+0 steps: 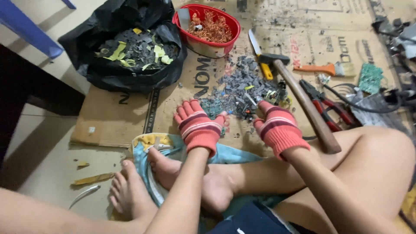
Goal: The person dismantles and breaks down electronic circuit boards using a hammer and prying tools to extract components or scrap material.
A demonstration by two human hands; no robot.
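Scrap pile between hammer and cardboard edge; left hand, right hand fingers apart.

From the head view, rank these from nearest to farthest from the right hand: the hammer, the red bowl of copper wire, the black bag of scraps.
From the right hand:
1. Hammer, just beside it to the right, handle running past the wrist.
2. Red bowl, farther up and left, holding copper wire.
3. Black bag, farthest, at the upper left.
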